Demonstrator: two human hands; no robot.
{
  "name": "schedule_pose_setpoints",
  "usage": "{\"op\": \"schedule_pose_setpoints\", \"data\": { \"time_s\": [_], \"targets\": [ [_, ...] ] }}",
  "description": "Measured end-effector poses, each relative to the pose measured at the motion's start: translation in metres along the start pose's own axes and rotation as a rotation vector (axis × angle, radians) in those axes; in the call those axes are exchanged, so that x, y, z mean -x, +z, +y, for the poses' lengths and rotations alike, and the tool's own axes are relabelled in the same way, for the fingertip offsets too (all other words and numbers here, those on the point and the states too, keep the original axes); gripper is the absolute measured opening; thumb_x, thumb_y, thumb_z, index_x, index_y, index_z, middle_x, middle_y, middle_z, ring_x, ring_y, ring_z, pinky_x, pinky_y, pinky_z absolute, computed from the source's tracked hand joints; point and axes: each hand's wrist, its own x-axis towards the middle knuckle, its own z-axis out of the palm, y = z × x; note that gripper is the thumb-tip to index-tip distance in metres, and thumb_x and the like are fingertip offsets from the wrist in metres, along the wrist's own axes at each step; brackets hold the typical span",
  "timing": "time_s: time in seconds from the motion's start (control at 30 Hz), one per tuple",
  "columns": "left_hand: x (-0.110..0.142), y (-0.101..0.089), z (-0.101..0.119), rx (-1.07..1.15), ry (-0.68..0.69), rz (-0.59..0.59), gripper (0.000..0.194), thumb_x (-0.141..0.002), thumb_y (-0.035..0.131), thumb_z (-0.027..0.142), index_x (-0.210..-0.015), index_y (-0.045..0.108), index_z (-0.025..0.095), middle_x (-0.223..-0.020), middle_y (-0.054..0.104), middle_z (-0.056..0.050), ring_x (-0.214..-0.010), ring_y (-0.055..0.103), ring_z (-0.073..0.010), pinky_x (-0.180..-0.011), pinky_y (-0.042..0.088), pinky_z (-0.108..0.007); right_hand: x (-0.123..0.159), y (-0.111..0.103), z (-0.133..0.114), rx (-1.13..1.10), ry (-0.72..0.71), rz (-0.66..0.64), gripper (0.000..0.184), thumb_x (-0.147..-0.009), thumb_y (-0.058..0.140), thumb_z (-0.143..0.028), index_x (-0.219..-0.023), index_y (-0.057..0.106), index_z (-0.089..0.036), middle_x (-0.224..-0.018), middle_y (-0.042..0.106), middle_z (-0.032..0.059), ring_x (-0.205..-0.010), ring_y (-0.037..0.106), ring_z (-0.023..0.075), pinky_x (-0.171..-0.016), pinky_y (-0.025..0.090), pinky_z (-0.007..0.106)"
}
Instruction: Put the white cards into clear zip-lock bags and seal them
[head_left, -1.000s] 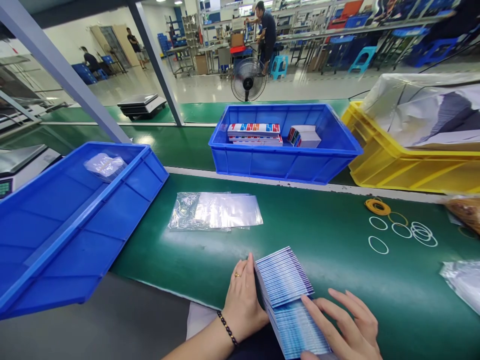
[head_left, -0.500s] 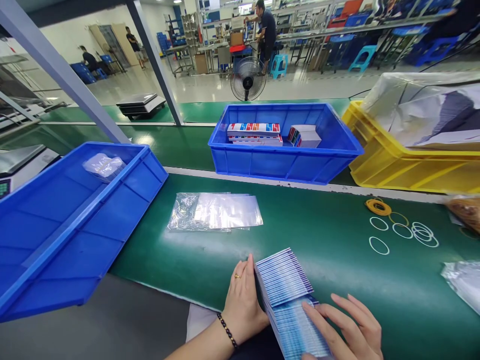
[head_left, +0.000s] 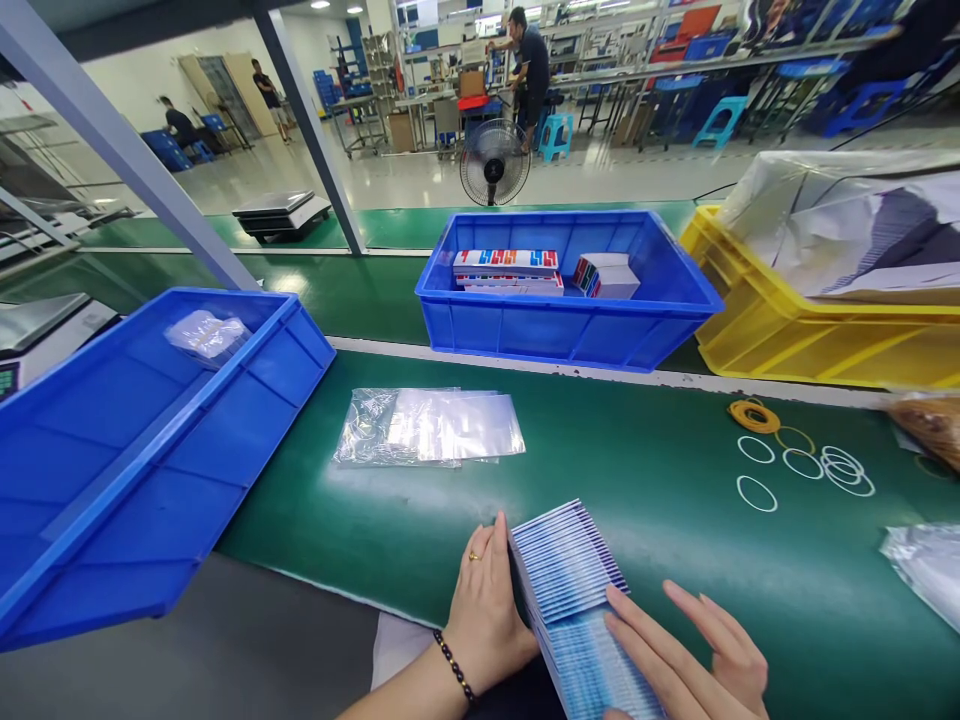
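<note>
A long stack of thin blue-and-white printed leaflets lies at the table's near edge, its striped edges facing up. The far block stands slightly higher than the near block, with a step between them. My left hand is closed along the stack's left side, its thumb hidden. On the right, my right hand has its fingers stretched out and spread. Its index fingertip touches the stack near the step, and other fingers lie over the near block. Clear plastic bags lie flat beyond my left hand.
Blue bins stand at the left and at the back, the latter holding printed stacks. A yellow crate stands back right. White rubber rings and yellow bands lie on the green table. A fan stands behind.
My right index finger has shifted forward to the step in the stack, and the fingers there look straighter. My left hand and the stack stay nearly in place.
</note>
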Motion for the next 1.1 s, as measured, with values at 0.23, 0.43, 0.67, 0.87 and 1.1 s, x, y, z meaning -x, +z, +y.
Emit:
{"op": "schedule_pose_setpoints", "data": {
  "time_s": [0.23, 0.43, 0.67, 0.87, 1.1],
  "targets": [
    [0.001, 0.002, -0.001, 0.016, -0.026, -0.025, 0.101, -0.066, 0.063, 0.044, -0.137, 0.001, 0.007, -0.128, 0.043, -0.025, -0.117, 0.043, -0.0353, -0.093, 0.038, -0.055, 0.003, 0.006, 0.004, -0.002, -0.010, 0.042, 0.048, -0.068, 0.057, -0.055, -0.100, 0.062, -0.020, -0.082, 0.068, 0.0064, -0.091, 0.052, 0.0305, -0.085, 0.034, 0.044],
    [0.001, 0.002, -0.001, -0.003, -0.010, 0.015, 0.103, -0.063, 0.066, 0.045, -0.137, 0.005, 0.006, -0.128, 0.044, -0.025, -0.116, 0.044, -0.0350, -0.092, 0.040, -0.053, -0.003, 0.004, 0.001, 0.005, 0.031, -0.040, 0.067, -0.070, 0.048, -0.065, -0.117, 0.055, -0.018, -0.082, 0.060, 0.0082, -0.088, 0.052, 0.0287, -0.088, 0.032, 0.046],
    [0.001, 0.001, -0.002, -0.007, 0.000, 0.006, 0.098, -0.065, 0.064, 0.046, -0.136, 0.010, 0.005, -0.128, 0.044, -0.025, -0.116, 0.044, -0.0343, -0.092, 0.041, -0.053, 0.000, 0.003, 0.001, 0.004, 0.015, -0.042, 0.063, -0.069, 0.051, -0.063, -0.114, 0.057, -0.019, -0.088, 0.060, 0.0083, -0.089, 0.052, 0.0283, -0.089, 0.032, 0.046],
    [0.001, 0.002, -0.002, -0.015, -0.002, 0.017, 0.100, -0.065, 0.064, 0.046, -0.136, 0.007, 0.005, -0.129, 0.043, -0.025, -0.116, 0.044, -0.0337, -0.092, 0.041, -0.052, -0.002, 0.001, 0.001, 0.024, 0.033, -0.005, 0.051, -0.069, 0.054, -0.059, -0.100, 0.063, -0.020, -0.090, 0.063, 0.0097, -0.097, 0.050, 0.0315, -0.087, 0.035, 0.046],
    [0.002, 0.004, -0.004, -0.013, -0.006, 0.016, 0.104, -0.062, 0.064, 0.054, -0.136, 0.009, 0.004, -0.129, 0.043, -0.025, -0.116, 0.044, -0.0348, -0.091, 0.042, -0.052, -0.009, 0.000, 0.000, 0.066, -0.007, -0.028, 0.052, -0.067, 0.053, -0.062, -0.095, 0.064, -0.019, -0.092, 0.069, 0.0098, -0.101, 0.048, 0.0345, -0.085, 0.035, 0.046]
  ]
}}
